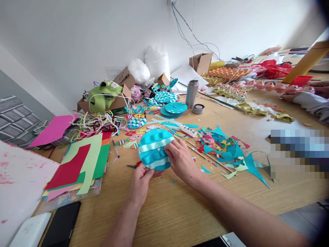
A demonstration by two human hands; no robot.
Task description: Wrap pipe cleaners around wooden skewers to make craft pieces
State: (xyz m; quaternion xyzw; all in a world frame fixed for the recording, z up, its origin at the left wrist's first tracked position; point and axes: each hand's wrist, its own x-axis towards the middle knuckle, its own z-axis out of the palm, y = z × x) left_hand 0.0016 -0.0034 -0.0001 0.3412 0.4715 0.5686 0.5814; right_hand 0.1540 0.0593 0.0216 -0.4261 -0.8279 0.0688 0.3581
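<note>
A round blue paper disc (151,145) with wavy raised bands and pale shiny stripes is held up above the table. My left hand (143,176) grips its lower edge, thumb in front and fingers partly hidden behind. My right hand (181,159) has its fingers bunched together against the disc's right side; anything small between the fingertips is hidden. Just beyond the disc lie small patterned paper fish (131,137). Red-handled scissors (133,166) are partly covered behind my left hand. A white glue tube (187,130) rests beyond my right hand.
Blue paper scraps (226,151) and thin sticks lie to the right. Coloured paper sheets (74,164), a pen (116,149) and a black phone (61,224) are on the left. Stacked blue discs (174,109) and a steel flask (192,94) stand behind. Another person's sleeve (312,103) shows at right.
</note>
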